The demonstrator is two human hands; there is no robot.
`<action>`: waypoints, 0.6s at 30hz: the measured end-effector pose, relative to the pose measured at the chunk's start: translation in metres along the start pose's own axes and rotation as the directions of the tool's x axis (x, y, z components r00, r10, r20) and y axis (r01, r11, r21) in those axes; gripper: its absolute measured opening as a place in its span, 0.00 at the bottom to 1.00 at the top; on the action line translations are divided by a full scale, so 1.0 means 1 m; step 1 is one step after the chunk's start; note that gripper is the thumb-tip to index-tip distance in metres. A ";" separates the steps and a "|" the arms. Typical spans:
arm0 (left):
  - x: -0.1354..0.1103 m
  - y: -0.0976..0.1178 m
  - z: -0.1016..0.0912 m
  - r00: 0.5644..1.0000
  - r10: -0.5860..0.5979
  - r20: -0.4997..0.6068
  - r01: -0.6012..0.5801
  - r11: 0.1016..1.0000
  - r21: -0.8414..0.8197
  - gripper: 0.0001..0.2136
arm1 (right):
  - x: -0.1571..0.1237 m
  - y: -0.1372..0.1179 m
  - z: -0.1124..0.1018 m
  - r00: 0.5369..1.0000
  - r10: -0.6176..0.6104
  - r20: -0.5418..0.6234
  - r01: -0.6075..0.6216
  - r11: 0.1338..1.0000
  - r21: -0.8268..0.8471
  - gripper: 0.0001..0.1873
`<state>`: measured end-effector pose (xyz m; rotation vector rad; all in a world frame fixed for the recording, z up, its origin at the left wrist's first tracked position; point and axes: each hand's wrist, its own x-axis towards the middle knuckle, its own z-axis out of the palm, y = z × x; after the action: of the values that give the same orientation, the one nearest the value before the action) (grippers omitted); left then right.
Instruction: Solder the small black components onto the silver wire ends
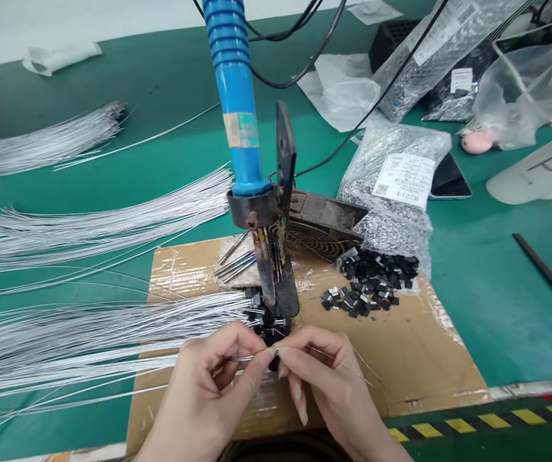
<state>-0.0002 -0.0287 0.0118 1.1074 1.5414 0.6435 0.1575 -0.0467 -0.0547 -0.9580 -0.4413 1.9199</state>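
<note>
Head view. Your left hand (213, 391) pinches a thin wire (249, 357) between thumb and forefinger. Your right hand (326, 378) is pinched tight on the wire's end, fingertips meeting the left's. A small black component (274, 364) sits just beneath, over the cardboard (424, 359), near the soldering iron (234, 96). Wire bundles (88, 333) fan left.

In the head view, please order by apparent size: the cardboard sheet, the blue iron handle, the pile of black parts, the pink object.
1. cardboard sheet
2. blue iron handle, nearer the camera, so its lead is unsure
3. pile of black parts
4. pink object, plainly smallest, though farthest away
</note>
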 end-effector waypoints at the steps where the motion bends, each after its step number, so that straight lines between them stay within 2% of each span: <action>1: 0.000 0.001 0.000 1.000 0.001 -0.002 -0.001 1.000 0.000 0.12 | 0.000 -0.001 0.000 1.000 0.011 -0.002 -0.011 1.000 -0.001 0.13; 7: 0.001 0.003 0.002 1.000 0.016 -0.025 -0.016 1.000 0.000 0.11 | 0.001 0.000 -0.001 1.000 0.022 -0.003 -0.022 1.000 0.006 0.15; 12: 0.002 0.001 0.001 1.000 -0.002 0.001 0.002 1.000 -0.001 0.13 | 0.002 0.002 -0.001 1.000 0.021 0.000 -0.021 1.000 0.011 0.14; 18: 0.003 -0.005 0.001 1.000 0.026 -0.004 -0.026 1.000 0.002 0.12 | 0.002 0.005 0.001 1.000 -0.004 -0.004 0.005 0.994 0.109 0.11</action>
<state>-0.0011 -0.0283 0.0060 1.1298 1.5335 0.6632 0.1533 -0.0472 -0.0576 -0.8887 -0.3329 1.9175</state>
